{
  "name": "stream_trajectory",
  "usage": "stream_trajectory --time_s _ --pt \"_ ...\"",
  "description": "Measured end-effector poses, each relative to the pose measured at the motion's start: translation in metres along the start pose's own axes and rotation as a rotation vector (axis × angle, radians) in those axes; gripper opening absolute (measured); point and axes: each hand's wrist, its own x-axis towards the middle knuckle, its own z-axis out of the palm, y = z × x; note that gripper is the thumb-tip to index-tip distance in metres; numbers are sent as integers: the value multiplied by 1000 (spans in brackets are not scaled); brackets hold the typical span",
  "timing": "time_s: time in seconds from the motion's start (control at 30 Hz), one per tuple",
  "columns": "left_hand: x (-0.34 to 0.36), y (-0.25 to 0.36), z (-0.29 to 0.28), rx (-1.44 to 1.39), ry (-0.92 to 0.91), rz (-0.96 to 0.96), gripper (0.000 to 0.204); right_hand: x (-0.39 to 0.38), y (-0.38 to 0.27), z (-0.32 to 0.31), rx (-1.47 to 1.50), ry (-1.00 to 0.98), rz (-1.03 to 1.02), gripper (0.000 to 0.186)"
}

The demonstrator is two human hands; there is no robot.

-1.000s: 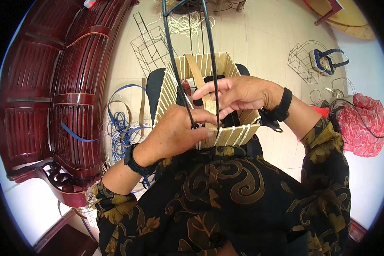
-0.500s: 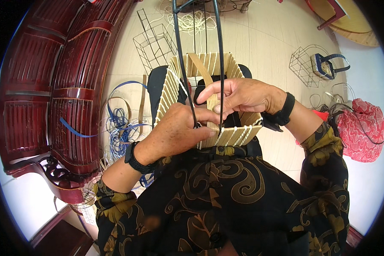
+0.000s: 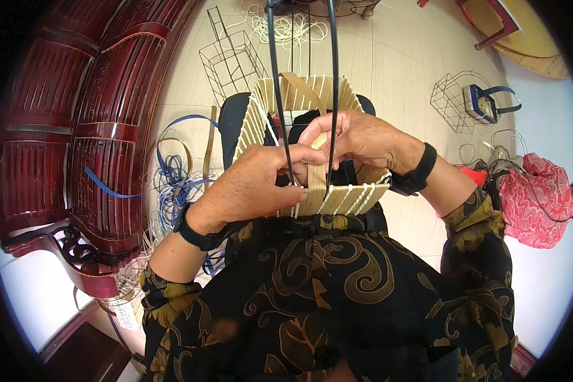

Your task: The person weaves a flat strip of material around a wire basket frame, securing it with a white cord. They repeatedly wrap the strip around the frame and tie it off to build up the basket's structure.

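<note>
Rectangular tan basket (image 3: 353, 201), white-laced, at person's waist against patterned shirt (image 3: 337, 286); dark shapes inside or showing through, can't tell which. Right hand (image 3: 363, 140) pinches tan strip (image 3: 316, 173) above near rim; left hand (image 3: 248, 175) beside, thumb at rim, grip can't tell, fingers partly hidden. Small blue-rimmed basket (image 3: 481, 105) near floor's (image 3: 407, 83) right edge, pale contents unclear. Black handle (image 3: 335, 70) cut off above.
</note>
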Motion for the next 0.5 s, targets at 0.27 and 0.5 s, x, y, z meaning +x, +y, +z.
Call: stream_trajectory --time_s 0.27,0.5 --pt "-3 1 -1 -18 42 70 32 -6 0 3 67 10 -93 22" --pt "-5 8 -2 57 66 58 26 -7 2 3 52 -1 -160 20"
